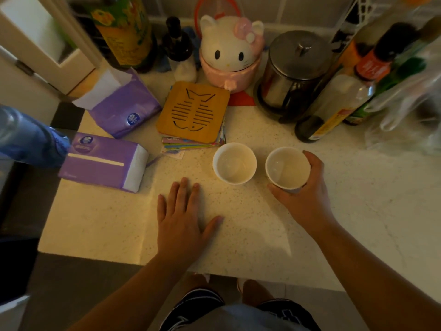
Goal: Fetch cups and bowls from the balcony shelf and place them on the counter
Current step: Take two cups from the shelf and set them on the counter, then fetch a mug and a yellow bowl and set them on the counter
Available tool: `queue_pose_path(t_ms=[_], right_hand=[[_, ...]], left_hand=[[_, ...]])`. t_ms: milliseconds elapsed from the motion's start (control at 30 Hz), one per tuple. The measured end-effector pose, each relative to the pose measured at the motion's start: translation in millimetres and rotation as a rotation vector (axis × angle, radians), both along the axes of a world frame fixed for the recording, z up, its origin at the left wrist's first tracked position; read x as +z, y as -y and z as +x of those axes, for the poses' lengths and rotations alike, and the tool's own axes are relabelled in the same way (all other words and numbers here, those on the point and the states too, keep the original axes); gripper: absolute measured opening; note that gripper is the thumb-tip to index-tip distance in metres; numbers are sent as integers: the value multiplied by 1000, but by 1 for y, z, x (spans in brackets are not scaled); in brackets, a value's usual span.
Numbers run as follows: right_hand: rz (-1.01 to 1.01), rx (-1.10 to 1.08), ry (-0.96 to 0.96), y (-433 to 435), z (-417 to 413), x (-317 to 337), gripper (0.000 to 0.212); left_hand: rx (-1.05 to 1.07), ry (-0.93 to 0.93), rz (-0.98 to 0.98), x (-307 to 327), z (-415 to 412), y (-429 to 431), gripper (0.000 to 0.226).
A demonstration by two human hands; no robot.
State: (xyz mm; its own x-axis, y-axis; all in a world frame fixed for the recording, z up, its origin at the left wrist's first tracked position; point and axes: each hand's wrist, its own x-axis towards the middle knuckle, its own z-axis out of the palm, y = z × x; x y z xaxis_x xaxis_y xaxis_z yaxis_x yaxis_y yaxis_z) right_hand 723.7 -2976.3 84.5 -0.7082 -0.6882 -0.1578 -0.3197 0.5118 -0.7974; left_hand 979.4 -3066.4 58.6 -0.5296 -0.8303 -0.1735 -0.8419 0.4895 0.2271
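Two white cups stand upright side by side on the speckled counter (250,230). The left cup (234,163) stands free, with nothing touching it. My right hand (307,189) wraps around the right cup (287,167) from the right, fingers and thumb closed on its wall. My left hand (182,218) lies flat on the counter just left of and nearer than the free cup, fingers spread and holding nothing. Both cups look empty.
Behind the cups lie a wooden fish-pattern trivet (193,111) on colourful cards, two purple tissue packs (105,161), a cat-shaped jar (230,51), a steel French press (293,75), several bottles and a plastic bag (405,108). The counter's front edge runs near my legs.
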Motion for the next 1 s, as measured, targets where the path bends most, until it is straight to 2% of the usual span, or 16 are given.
queue_pose_path(t_ms=[167,300,400,500,567,633,767,867,1000], right_hand=[[32,-53,64,-5,8,-1,121],[35,-91,98,-20,24,6,120],[18,-208,111,-47,47,13,100],[35,-279,77,-84,79,23,49],[65,-296,102,-108,104,28,26],[126,-293,117,-136,127,31,20],[245,-305,244,-197,168,30,18],[309,-416,348,-252,197,19,17],[359,-610,469,-334,241,-2,20]], left_hand=[[-13,-38,22,3,2,3,86],[-60,-81,94,15,11,9,76],[-171,-112,138,31,21,14,59],[-391,-83,342,50,27,8,42],[-526,-4,528,59,29,-5,33],[-625,71,636,60,28,-25,27],[-744,193,720,42,20,-64,27],[-815,311,759,23,7,-89,27],[-834,508,717,-8,-16,-130,23]])
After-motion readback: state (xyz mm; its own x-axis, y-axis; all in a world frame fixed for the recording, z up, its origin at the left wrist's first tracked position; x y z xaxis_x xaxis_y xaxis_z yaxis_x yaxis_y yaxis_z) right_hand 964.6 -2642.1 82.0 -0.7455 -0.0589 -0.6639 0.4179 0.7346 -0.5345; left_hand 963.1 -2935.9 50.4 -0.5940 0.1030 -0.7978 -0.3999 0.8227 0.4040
